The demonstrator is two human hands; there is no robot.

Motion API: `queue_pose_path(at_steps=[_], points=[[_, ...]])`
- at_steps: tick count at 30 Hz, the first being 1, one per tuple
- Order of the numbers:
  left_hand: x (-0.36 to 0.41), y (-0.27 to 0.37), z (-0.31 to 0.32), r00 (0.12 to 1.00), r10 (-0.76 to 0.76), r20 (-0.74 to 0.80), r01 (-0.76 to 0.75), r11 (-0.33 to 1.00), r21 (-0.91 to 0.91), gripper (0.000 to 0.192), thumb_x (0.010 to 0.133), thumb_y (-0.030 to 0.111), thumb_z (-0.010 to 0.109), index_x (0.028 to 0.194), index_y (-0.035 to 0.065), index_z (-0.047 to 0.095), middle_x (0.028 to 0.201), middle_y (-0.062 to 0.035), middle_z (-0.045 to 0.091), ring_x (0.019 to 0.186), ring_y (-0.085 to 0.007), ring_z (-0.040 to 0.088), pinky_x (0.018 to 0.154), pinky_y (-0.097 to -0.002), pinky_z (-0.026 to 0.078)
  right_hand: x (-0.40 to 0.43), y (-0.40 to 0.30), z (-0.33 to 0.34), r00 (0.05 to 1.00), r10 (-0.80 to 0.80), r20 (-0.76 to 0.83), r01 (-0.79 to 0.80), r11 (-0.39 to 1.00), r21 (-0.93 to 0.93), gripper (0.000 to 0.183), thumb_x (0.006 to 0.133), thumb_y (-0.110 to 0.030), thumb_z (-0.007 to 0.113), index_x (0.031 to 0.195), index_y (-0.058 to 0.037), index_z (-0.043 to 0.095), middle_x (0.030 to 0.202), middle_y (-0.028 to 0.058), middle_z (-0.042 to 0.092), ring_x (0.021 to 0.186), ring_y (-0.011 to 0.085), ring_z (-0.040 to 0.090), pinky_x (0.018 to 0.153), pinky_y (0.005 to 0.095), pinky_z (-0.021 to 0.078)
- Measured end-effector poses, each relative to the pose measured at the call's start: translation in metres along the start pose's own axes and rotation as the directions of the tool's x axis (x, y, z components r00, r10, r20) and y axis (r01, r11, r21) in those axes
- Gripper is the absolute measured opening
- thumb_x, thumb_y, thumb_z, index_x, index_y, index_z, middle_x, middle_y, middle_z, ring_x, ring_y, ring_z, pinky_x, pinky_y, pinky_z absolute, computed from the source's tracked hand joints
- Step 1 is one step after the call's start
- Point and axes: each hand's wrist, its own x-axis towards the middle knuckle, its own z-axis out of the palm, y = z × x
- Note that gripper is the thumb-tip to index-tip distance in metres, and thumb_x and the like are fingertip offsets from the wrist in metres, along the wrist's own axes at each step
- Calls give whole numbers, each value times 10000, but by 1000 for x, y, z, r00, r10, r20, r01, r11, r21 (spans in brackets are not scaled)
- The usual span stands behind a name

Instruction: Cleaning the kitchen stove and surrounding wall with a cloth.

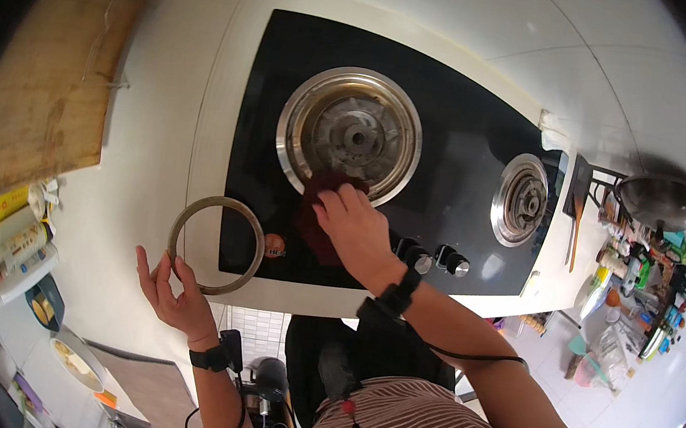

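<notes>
My left hand (170, 293) pinches the near-left side of a metal ring (263, 249) between thumb and fingers. The ring overlaps the front-left corner of a black two-burner gas cooktop (450, 144) in my view; whether it touches the glass I cannot tell. My right hand (354, 228) grips a dark red cloth (317, 217), pressed at the front rim of the large left burner (357, 137). The burner's stained metal pan lies exposed, with no pot support on it. A smaller burner (521, 201) sits at the right, and two control knobs (438, 260) line the front.
A wooden board (51, 70) stands at the left behind a wire rack. A wok (658, 200) rests beyond the right end, near a wooden-handled utensil (575, 232). Bottles and packets crowd the far right. A white bowl (76, 361) and a grey mat (140, 384) lie lower left.
</notes>
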Motion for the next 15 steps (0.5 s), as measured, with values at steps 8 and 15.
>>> queue_pose_path(at_steps=[8, 15], points=[[43, 65, 20, 955, 297, -11, -295, 942, -159, 188, 902, 13, 688, 1083, -39, 695, 1423, -156, 527, 913, -172, 640, 766, -279, 549, -29, 97, -63, 964, 249, -95, -228, 955, 191, 188, 854, -118, 701, 1032, -91, 650, 928, 94, 646, 833, 255, 659, 693, 318, 534], [73, 126, 15, 849, 528, -32, -520, 821, -237, 222, 823, -20, 737, 1043, -10, 715, 1395, -192, 539, 1024, -257, 666, 1068, -467, 465, -40, 141, -134, 802, 493, 338, -259, -224, 940, 264, 1034, -197, 537, 1261, -69, 581, 1215, 34, 655, 1065, 131, 639, 931, 280, 524]])
